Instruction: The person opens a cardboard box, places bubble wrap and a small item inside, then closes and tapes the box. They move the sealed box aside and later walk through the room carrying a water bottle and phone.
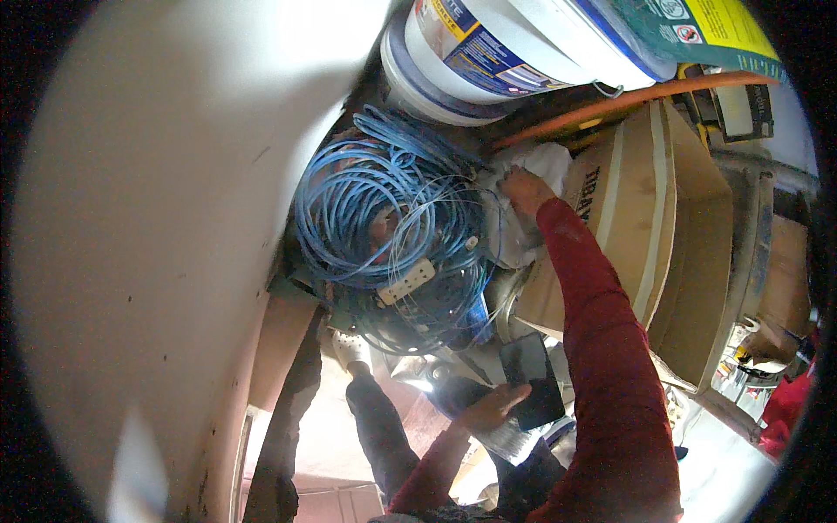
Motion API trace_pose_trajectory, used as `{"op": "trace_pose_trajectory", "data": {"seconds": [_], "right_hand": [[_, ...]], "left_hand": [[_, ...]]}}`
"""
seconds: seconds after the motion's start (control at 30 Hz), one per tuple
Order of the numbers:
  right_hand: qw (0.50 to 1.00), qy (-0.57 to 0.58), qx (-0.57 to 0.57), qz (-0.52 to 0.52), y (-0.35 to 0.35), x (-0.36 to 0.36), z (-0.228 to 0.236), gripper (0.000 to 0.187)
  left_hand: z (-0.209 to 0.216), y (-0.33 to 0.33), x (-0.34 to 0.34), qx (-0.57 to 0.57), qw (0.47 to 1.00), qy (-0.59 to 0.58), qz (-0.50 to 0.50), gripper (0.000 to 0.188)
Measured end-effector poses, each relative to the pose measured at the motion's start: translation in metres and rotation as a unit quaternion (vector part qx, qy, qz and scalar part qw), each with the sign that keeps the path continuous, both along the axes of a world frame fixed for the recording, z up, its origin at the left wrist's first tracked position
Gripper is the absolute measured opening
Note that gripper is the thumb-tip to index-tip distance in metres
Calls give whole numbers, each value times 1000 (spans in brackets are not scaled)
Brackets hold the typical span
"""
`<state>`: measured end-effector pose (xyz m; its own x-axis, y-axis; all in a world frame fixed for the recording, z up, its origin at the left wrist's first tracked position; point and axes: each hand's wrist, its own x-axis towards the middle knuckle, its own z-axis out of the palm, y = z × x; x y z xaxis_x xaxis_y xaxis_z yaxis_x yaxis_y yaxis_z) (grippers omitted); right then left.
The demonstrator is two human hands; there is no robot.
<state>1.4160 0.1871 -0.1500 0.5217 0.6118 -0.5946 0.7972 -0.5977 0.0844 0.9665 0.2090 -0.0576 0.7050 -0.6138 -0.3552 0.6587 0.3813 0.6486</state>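
Right hand (pixel 526 190) reaches up, fingers closed on white cloth (pixel 532 166) wedged between blue cable coil (pixel 384 218) and cardboard box (pixel 663 209). Left hand (pixel 493 405) grips dark phone (pixel 532 379). Cloth-pulling step; next calls for steady tug clear of cables.

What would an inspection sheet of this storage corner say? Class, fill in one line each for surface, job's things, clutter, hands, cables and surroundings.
Surface: nothing seen bare; piled goods hide it.
Job's things: white cloth; black phone.
Clutter: cardboard box, white bucket, white socket strip.
Hands: right hand grips the white cloth; left hand holds the black phone.
Cables: blue cable coil, tangled, beside the cloth.
Surroundings: pale wall at left; orange pipe above the box.
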Motion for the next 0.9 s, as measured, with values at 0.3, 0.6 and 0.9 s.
{"op": "trace_pose_trajectory", "data": {"seconds": [0.3, 0.6, 0.9], "right_hand": [[985, 14, 21, -171, 24, 2, 39, 25], [999, -3, -5, -48, 123, -6, 181, 29], [898, -24, 375, -231, 26, -158, 401, 87]], "left_hand": [[40, 23, -30, 22, 992, 120, 1, 49], [114, 96, -64, 19, 949, 304, 78, 52], [161, 170, -67, 36, 930, 347, 112, 55]]}}
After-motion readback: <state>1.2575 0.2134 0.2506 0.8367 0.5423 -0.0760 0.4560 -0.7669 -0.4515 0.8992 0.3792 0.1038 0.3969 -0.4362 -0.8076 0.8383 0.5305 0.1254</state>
